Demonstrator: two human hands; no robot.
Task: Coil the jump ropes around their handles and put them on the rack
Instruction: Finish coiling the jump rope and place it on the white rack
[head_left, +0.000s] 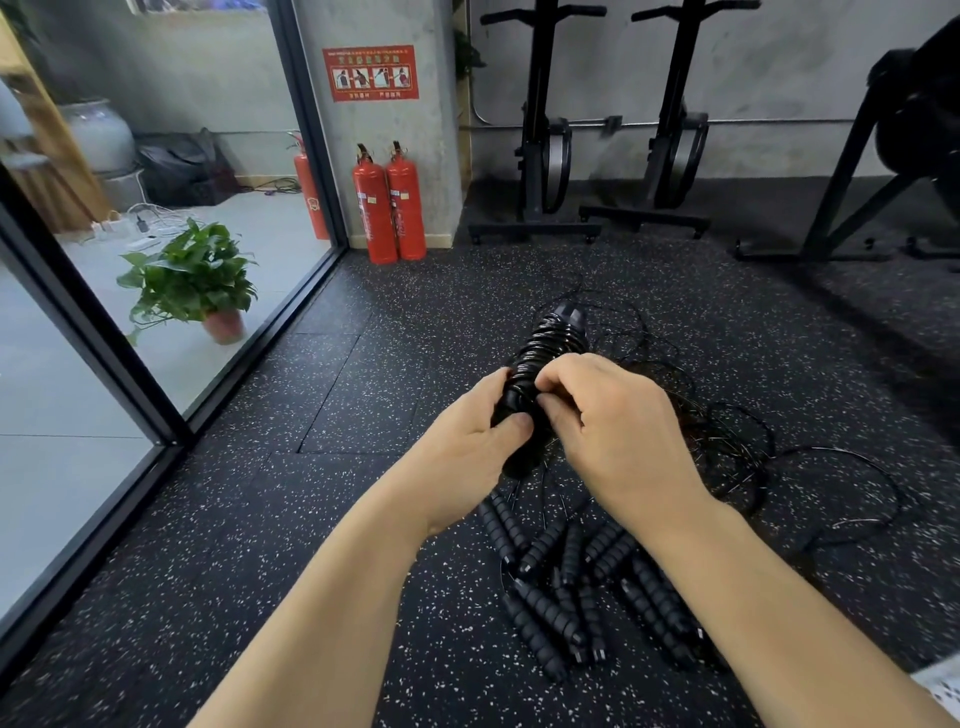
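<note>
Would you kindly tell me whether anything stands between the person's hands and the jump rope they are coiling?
Nothing visible does. The left hand grips the coiled handles and the right hand pinches the rope against them. The other handles and loose ropes lie on the floor underneath.

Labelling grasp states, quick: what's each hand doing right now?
Left hand: gripping the jump rope handles.
Right hand: pinching the rope cord wound round those handles.
</note>
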